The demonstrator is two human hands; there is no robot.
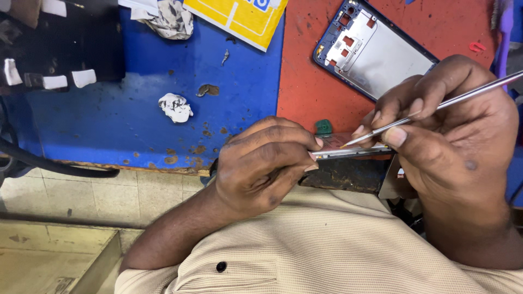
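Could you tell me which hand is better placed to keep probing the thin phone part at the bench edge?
Probably the right hand: it grips the metal probe, whose tip already rests on the phone part. The left hand is occupied pinching that part's end, steadying it.

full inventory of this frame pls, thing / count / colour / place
thin flat part: 1, silvery, pinched edge-on at the bench's front edge
metal tool: 1, silver, tip on the thin flat part
phone frame: 1, blue rim with grey inside, on the red mat
red mat: 1, red, right of bench
blue bench top: 1, blue, chipped, left
crumpled paper: 2, white, on the blue bench top
yellow packet: 1, yellow, top centre
small green piece: 1, green, by the fingers
left hand: holds the thin flat part
right hand: holds the metal tool
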